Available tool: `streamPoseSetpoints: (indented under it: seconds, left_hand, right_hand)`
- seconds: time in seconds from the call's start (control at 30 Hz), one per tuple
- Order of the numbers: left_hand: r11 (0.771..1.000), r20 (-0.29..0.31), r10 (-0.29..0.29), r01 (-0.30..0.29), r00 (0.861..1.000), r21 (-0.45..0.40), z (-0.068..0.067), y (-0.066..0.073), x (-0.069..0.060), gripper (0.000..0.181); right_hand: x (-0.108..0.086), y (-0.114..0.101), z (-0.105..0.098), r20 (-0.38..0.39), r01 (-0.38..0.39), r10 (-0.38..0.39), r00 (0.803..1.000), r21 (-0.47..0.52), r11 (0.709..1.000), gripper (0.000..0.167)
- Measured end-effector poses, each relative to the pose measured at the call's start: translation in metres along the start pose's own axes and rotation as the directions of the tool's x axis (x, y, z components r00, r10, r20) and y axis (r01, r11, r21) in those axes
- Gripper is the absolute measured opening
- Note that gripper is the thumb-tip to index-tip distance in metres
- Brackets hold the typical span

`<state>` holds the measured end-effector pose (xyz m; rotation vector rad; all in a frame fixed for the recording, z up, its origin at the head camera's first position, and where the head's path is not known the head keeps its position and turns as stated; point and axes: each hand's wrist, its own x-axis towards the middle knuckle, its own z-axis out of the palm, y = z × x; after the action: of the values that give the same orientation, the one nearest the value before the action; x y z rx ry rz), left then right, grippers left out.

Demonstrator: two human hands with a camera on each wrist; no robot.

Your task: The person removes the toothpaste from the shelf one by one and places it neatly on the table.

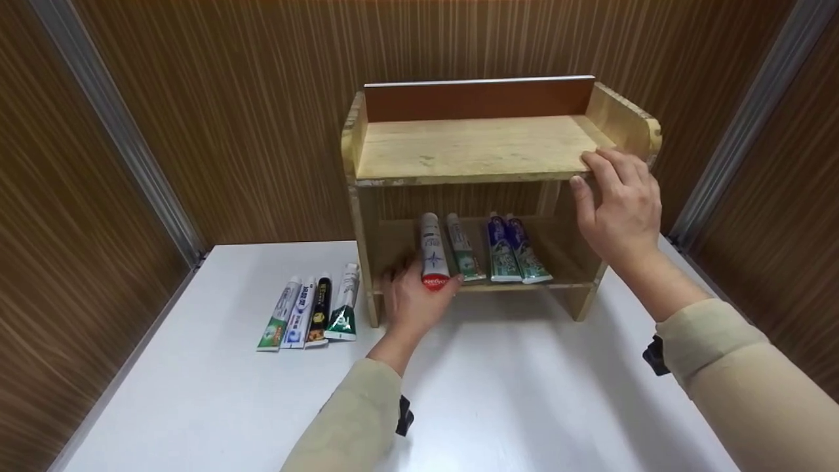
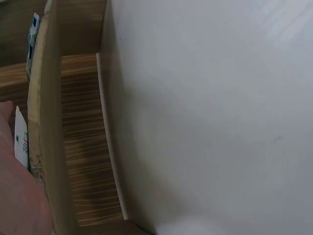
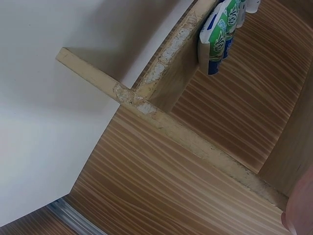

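A small two-tier wooden shelf (image 1: 459, 147) stands on the white table. My left hand (image 1: 419, 298) is at the front of its lower board, holding a white toothpaste tube with a red Colgate end (image 1: 432, 246) between thumb and fingers. To the right on that board lie a white-and-green toothpaste tube (image 1: 464, 248) and two blue-and-green toothpaste tubes (image 1: 503, 252), side by side. My right hand (image 1: 621, 200) grips the upper board's front right corner, fingers on top and thumb at the front edge. In the left wrist view, the left hand (image 2: 19, 196) shows only in part.
Left of the shelf, several toothpaste tubes (image 1: 321, 311) lie in a row on the white table (image 1: 216, 393), one of them black. Wood-grain walls (image 1: 262, 131) enclose the table at the back and both sides. The shelf's side panel (image 2: 41, 98) rises close beside the left hand.
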<state>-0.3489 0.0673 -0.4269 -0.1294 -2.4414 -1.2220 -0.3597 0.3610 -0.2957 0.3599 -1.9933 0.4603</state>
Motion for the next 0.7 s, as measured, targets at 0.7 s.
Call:
streamPoseSetpoints:
  seconds: [0.7]
  left_hand:
    - [0.996,-0.055,0.052,-0.047,0.997,0.082,0.0074,-0.002,0.0014,0.071]
  right_hand:
    - [-0.0005,0.0008,-0.0003,0.018,-0.002,0.002,1.0,-0.015,1.0,0.041]
